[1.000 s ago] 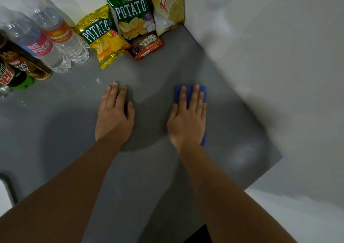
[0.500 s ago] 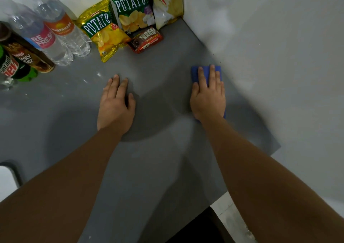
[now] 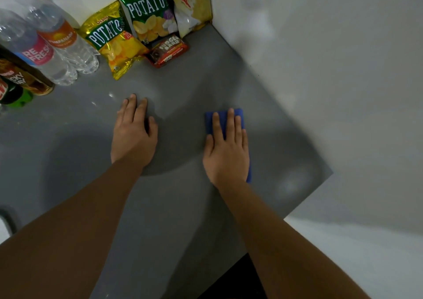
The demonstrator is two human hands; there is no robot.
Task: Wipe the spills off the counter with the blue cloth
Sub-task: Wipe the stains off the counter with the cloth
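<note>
The blue cloth (image 3: pixel 223 117) lies flat on the grey counter (image 3: pixel 183 218), right of centre. My right hand (image 3: pixel 225 156) presses down on it with fingers stretched out, so only its far end and a strip along its right side show. My left hand (image 3: pixel 134 138) rests palm-down on the bare counter to the left and holds nothing. Two small wet glints (image 3: pixel 111 95) shine just beyond my left fingertips. A pale shiny patch (image 3: pixel 290 184) sits near the counter's right corner.
Snack bags (image 3: pixel 146 17) and a fudge bar pack (image 3: pixel 168 51) stand in the far corner against the white wall (image 3: pixel 332 69). Water bottles (image 3: pixel 66 44) and darker bottles (image 3: pixel 20 81) line the back left. The counter's front edge runs diagonally at lower right.
Half a second ago my right hand had pushed the cloth away toward the right wall; it has now drawn it back toward me and to the left. My left hand has stayed put.
</note>
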